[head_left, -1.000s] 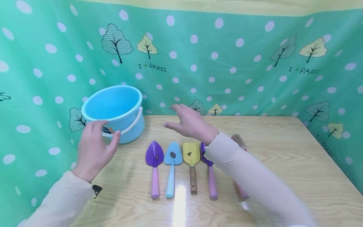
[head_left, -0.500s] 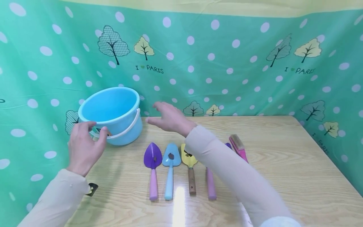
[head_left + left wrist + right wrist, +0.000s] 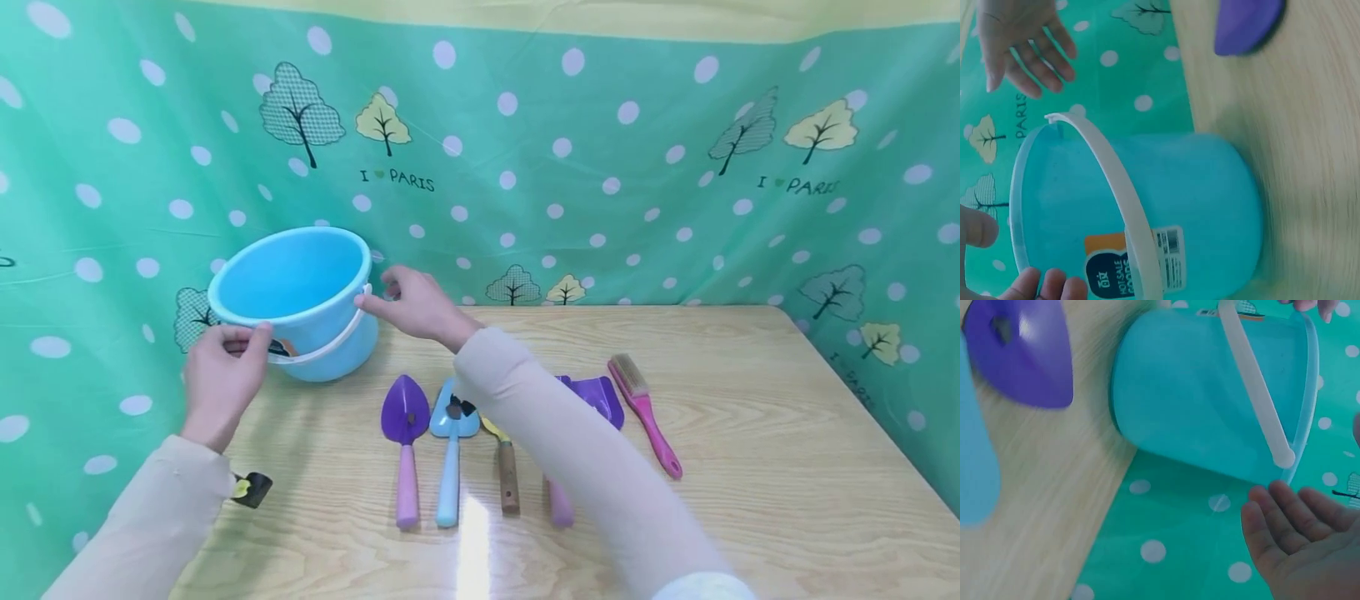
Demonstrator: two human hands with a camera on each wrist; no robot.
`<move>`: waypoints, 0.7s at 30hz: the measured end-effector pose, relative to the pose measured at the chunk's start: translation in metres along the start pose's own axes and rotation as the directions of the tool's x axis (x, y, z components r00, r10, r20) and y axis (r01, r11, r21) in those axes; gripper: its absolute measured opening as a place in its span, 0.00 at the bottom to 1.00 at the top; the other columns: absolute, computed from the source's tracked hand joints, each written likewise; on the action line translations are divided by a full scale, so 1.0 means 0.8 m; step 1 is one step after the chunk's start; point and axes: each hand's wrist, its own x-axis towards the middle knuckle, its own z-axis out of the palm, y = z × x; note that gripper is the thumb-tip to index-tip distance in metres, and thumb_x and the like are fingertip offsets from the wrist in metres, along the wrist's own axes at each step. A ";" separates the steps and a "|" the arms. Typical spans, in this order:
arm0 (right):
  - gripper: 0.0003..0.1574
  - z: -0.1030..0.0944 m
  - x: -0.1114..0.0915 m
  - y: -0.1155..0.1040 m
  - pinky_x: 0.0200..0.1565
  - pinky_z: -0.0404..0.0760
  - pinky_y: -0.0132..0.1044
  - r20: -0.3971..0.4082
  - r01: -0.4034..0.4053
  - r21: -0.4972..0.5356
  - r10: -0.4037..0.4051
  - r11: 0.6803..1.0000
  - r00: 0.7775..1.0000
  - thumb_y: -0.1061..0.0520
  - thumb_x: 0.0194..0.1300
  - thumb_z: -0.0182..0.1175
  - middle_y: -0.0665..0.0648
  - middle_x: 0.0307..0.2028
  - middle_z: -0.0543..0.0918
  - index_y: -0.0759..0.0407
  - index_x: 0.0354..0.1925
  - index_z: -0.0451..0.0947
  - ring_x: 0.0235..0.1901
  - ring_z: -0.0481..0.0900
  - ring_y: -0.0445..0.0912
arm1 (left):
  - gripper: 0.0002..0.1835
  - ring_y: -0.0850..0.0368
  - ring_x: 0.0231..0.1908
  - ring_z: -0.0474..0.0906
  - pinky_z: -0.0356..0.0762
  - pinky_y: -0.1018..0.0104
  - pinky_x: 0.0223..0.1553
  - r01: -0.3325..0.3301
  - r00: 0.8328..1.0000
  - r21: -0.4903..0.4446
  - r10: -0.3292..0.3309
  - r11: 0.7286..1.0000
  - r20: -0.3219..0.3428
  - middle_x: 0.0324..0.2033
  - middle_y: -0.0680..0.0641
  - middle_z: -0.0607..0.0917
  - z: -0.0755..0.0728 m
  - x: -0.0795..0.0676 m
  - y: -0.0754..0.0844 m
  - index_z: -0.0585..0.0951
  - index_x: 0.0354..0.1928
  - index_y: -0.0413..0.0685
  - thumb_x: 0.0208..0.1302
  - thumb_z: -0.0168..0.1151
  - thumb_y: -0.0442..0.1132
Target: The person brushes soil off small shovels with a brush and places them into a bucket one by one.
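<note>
The right hand [image 3: 416, 303], fingers [image 3: 1259, 531] apart, has neared the bucket [image 3: 358, 350] on the wooden table [image 3: 735, 392] before green cloth [image 3: 637, 200].

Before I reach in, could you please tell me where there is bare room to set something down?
The table is bare between the pink brush and the right edge, and behind the brush to the curtain. It's crowded around the blue bucket, left hand and right hand, and along the trowels.

A screened-off nook here, kind of room impossible to tell: there's a plain wooden table [image 3: 750, 433], and a green dotted curtain [image 3: 525, 125] hanging behind and either side of it!
</note>
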 end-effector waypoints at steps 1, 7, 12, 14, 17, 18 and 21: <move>0.44 0.002 0.001 -0.001 0.46 0.77 0.37 -0.011 -0.012 0.025 0.012 1.000 1.000 0.31 0.63 0.54 0.55 0.53 0.77 0.59 0.65 0.65 0.52 0.75 0.45 | 0.26 0.59 0.34 0.70 0.70 0.71 0.29 0.025 1.000 -0.015 -0.025 1.000 0.010 0.39 0.46 0.75 0.000 0.002 0.000 0.75 0.47 0.39 0.67 0.51 0.58; 0.39 0.016 0.010 0.002 0.44 0.78 0.37 -0.067 -0.103 0.125 0.112 0.987 0.991 0.32 0.68 0.47 0.53 0.51 0.77 0.57 0.64 0.66 0.48 0.76 0.44 | 0.26 0.64 0.32 0.76 0.75 0.75 0.31 0.174 0.981 -0.170 -0.157 0.970 0.110 0.35 0.51 0.78 0.000 0.012 -0.002 0.74 0.48 0.40 0.68 0.49 0.58; 0.37 0.028 0.018 -0.001 0.48 0.77 0.40 -0.070 -0.138 0.202 0.155 0.970 0.985 0.34 0.69 0.47 0.53 0.54 0.76 0.55 0.65 0.65 0.52 0.75 0.46 | 0.22 0.64 0.30 0.81 0.79 0.74 0.35 0.338 0.940 -0.469 -0.266 0.816 0.214 0.32 0.53 0.81 -0.005 0.021 0.000 0.73 0.46 0.40 0.67 0.55 0.54; 0.36 0.032 0.022 -0.003 0.49 0.77 0.39 -0.065 -0.138 0.231 0.157 0.963 0.985 0.34 0.69 0.47 0.52 0.54 0.75 0.55 0.64 0.66 0.53 0.74 0.45 | 0.22 0.62 0.30 0.81 0.80 0.73 0.36 0.376 0.926 -0.545 -0.286 0.749 0.246 0.32 0.52 0.81 -0.006 0.022 0.002 0.72 0.47 0.40 0.66 0.57 0.53; 0.37 0.038 0.024 -0.004 0.50 0.76 0.38 -0.061 -0.152 0.277 0.175 0.949 0.983 0.33 0.68 0.48 0.52 0.53 0.75 0.55 0.63 0.67 0.53 0.74 0.45 | 0.21 0.60 0.31 0.82 0.80 0.70 0.39 0.405 0.914 -0.642 -0.275 0.651 0.298 0.33 0.49 0.80 -0.006 0.023 0.002 0.71 0.48 0.40 0.66 0.58 0.51; 0.37 0.040 0.025 -0.004 0.51 0.76 0.39 -0.061 -0.158 0.293 0.184 0.943 0.981 0.32 0.67 0.49 0.52 0.53 0.75 0.55 0.62 0.68 0.53 0.74 0.45 | 0.21 0.59 0.32 0.82 0.80 0.69 0.40 0.413 0.910 -0.675 -0.264 0.611 0.319 0.33 0.49 0.80 -0.006 0.024 0.002 0.70 0.48 0.39 0.66 0.59 0.49; 0.39 0.044 0.026 -0.005 0.50 0.76 0.40 -0.063 -0.176 0.341 0.210 0.923 0.976 0.31 0.65 0.50 0.52 0.52 0.76 0.55 0.62 0.69 0.51 0.75 0.44 | 0.19 0.56 0.34 0.80 0.80 0.67 0.42 0.445 0.895 -0.752 -0.226 0.486 0.384 0.34 0.47 0.78 -0.006 0.026 -0.001 0.70 0.47 0.39 0.65 0.60 0.46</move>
